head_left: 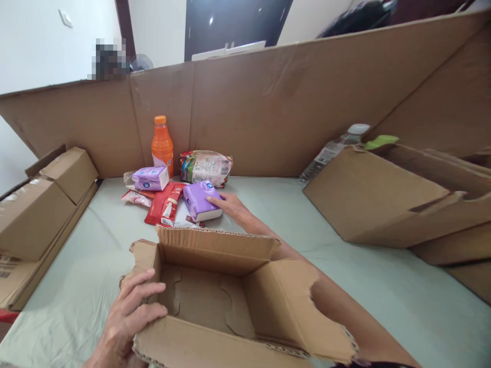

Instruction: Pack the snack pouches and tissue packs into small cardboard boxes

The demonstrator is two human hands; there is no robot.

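An open, empty cardboard box (215, 245) sits close in front of me on the pale green cloth. My left hand (128, 317) grips its near left corner, fingers curled over the rim. My right hand (230, 205) reaches past the box's far flap and its fingers touch a purple pack (199, 201), lying flat on it. Beside this pack lie a red wrapper (165, 203), a second purple pack (150, 178), a clear bag of snacks (205, 167) and an upright orange drink bottle (162, 146).
Tall cardboard sheets (287, 102) wall off the back. Folded and taped cartons (34, 214) are stacked at the left. At the right lies a large tilted carton (383, 199) with a clear water bottle (333, 151) behind it.
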